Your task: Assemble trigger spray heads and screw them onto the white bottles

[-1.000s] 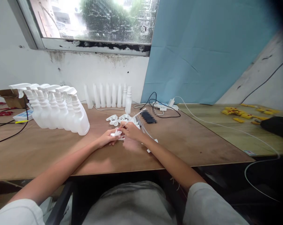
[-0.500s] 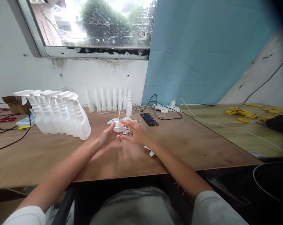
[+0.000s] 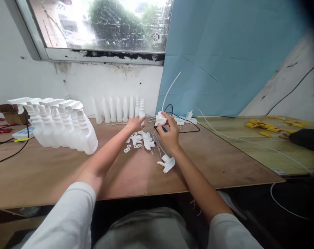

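My right hand (image 3: 169, 133) is raised above the table, its fingers closed round a white spray trigger head (image 3: 160, 119). A long thin dip tube (image 3: 168, 90) sticks up from that head and curves right. My left hand (image 3: 136, 123) reaches forward to the right end of the row of white bottles, fingers apart, in front of the nearest ribbed bottle (image 3: 142, 106). Between my arms lie loose white trigger heads (image 3: 147, 142), small white rings (image 3: 127, 148) and thin tubes. Another trigger head (image 3: 168, 164) rests near my right forearm.
Several white spray bottles (image 3: 88, 138) with trigger heads fitted stand in a row at the left. Behind them is a cardboard box (image 3: 12, 114). A dark phone (image 3: 157, 128), partly hidden, and a power strip (image 3: 179, 121) with cables lie behind my right hand. Yellow pieces (image 3: 263, 125) lie at the right.
My hands have parted. The right has carried the trigger head and tube right and up; the left has let go and moved forward to the bottles. Loose parts on the table are now uncovered.
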`<state>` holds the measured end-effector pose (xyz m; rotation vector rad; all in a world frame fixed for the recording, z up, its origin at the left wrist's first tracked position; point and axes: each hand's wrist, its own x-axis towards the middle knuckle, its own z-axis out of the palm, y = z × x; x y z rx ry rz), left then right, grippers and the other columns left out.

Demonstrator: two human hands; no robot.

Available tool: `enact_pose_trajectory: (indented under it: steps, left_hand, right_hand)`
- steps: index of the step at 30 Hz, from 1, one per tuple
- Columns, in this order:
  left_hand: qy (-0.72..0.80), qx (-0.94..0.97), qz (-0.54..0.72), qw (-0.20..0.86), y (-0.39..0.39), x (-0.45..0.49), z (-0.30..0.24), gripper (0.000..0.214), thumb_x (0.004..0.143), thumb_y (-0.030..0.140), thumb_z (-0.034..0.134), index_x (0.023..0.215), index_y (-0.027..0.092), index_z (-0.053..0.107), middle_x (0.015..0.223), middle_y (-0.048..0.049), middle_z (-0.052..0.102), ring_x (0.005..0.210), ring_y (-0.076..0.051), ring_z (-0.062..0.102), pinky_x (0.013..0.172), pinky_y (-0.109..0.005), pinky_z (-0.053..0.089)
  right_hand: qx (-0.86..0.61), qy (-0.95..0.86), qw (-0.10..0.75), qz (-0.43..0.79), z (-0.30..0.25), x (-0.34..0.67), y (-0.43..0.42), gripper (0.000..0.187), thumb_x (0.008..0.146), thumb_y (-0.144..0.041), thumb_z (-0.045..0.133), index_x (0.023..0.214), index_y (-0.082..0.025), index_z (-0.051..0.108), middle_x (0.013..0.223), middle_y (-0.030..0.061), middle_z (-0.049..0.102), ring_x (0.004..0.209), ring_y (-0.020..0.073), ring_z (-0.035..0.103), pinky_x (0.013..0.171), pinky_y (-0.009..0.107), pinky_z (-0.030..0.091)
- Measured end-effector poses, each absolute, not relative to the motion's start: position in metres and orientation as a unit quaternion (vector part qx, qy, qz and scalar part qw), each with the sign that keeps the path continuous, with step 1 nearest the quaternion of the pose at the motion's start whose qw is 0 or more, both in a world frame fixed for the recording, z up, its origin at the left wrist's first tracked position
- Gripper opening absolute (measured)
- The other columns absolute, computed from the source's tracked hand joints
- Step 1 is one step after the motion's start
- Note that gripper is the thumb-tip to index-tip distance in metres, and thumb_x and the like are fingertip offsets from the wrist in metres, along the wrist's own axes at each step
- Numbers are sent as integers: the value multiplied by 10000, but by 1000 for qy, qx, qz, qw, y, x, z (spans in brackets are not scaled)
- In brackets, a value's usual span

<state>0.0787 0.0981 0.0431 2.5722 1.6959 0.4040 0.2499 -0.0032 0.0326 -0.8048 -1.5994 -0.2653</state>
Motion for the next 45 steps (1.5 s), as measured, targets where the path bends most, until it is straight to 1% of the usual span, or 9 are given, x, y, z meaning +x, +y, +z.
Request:
enact_pose_trajectory:
  steps: [5, 9, 15, 18, 20, 23, 26, 32, 45]
  left_hand:
    - [613, 785, 90, 2, 124, 106, 20, 641, 851, 491, 548, 1446, 387, 336, 1444, -180, 406, 1235, -435, 433, 926, -616, 333]
    - [621, 774, 124, -9, 130, 102, 19, 540, 888, 497, 485, 1396, 322, 432, 1333, -183, 499, 1155, -382, 521, 896, -523, 415]
    - [603, 746, 275, -64, 106, 62, 32, 479, 944, 399, 402, 1398, 247, 374, 1356, -203, 413, 1151, -341, 530, 835, -419, 471]
    - [511, 744, 428, -40, 77, 31, 29, 509, 913, 325, 493, 1399, 257, 359, 1330, -157, 482, 1120, -305, 558, 849, -396, 478]
    - [456, 743, 489, -18, 55, 10, 22, 646, 870, 319, 575, 1445, 278, 285, 1324, -115, 530, 1150, -292, 543, 925, -412, 452]
    - [461, 725, 510, -21, 28, -19, 6, 588, 835, 317, 624, 1385, 291, 416, 1301, -70, 581, 1177, -296, 531, 1011, -456, 391]
    - [478, 696, 535, 27, 17, -37, -10, 535, 806, 270, 637, 1320, 282, 487, 1285, -50, 599, 1157, -275, 564, 984, -418, 430]
    - [505, 652, 559, 87, 26, -45, -23, 513, 729, 138, 633, 1212, 262, 517, 1147, -46, 640, 1059, -260, 606, 895, -390, 475]
    - [500, 658, 560, 56, 32, -56, -33, 502, 690, 83, 555, 1162, 243, 492, 1153, -52, 612, 1082, -246, 572, 928, -403, 455]
  right_hand:
    - [-328, -727, 586, -142, 31, 248, -5, 457, 838, -157, 518, 1288, -233, 522, 1176, 88, 617, 1044, 236, 592, 929, 410, 489]
    - [-317, -735, 582, -143, 32, 248, -7, 464, 833, -148, 511, 1289, -233, 518, 1203, 91, 608, 1092, 247, 574, 958, 424, 470]
    - [-331, -696, 636, -43, 35, 248, -11, 406, 814, -188, 520, 1217, -222, 562, 1162, 87, 610, 1035, 234, 578, 927, 389, 473]
    - [-302, -615, 720, 115, 41, 253, -9, 354, 788, -264, 518, 1136, -230, 570, 1086, 71, 610, 925, 206, 603, 772, 328, 524]
    - [-248, -541, 767, 242, 48, 261, -5, 304, 758, -334, 500, 1034, -229, 573, 905, 49, 610, 735, 178, 603, 578, 281, 513]
    - [-185, -445, 784, 392, 62, 284, -1, 260, 686, -410, 457, 828, -214, 550, 589, 1, 522, 426, 132, 453, 345, 223, 346]
    - [-167, -381, 791, 449, 73, 311, 0, 189, 597, -385, 457, 668, -213, 492, 456, -24, 433, 332, 102, 334, 282, 192, 204]
    - [-182, -412, 733, 510, 78, 346, -1, 152, 560, -361, 451, 565, -210, 463, 422, -13, 396, 322, 78, 261, 262, 182, 142]
    - [-221, -454, 664, 551, 71, 337, 8, 163, 591, -337, 510, 680, -205, 547, 455, -16, 443, 305, 90, 322, 254, 174, 190]
